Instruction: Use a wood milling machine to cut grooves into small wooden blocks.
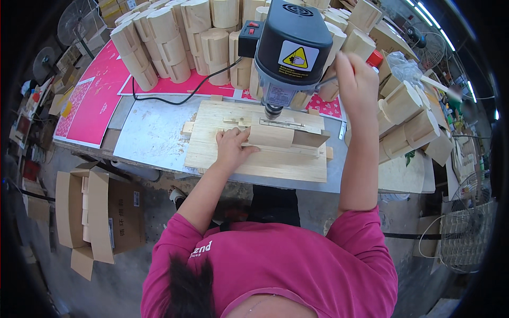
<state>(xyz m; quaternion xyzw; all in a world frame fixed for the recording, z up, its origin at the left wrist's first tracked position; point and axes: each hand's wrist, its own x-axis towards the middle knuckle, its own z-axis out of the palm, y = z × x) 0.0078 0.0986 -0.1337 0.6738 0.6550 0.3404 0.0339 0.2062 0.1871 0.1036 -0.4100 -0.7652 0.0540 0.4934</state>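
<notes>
1. Workpiece: we find the pale wooden piece (271, 135) on the wooden board (222, 169), just in front of and below the chuck (273, 111) of the drill press (289, 47). We cannot make out the bit's tip, or whether it touches wood.

2. Risk, slipping: we judge that the piece could twist or creep if the bit bites while the left hand (231, 147) bears too lightly on its end.

3. Risk, fingers: that hand lies near the chuck; a slide to the right would, in our view, bring the fingertips toward the bit.

4. Risk, feed: too hard a pull on the lever (327, 80) could split the wood or put the hole off line.

5. Left fingers: we note them partly spread, thumb well apart from the forefinger, set against the piece's left end and the board, not wrapped round it. We cannot tell how firmly they press.

6. Right fingers: the right hand (356, 78) is curled into a fist about the lever's outer end, raised beside the motor housing; the hand hides the grip itself.
</notes>
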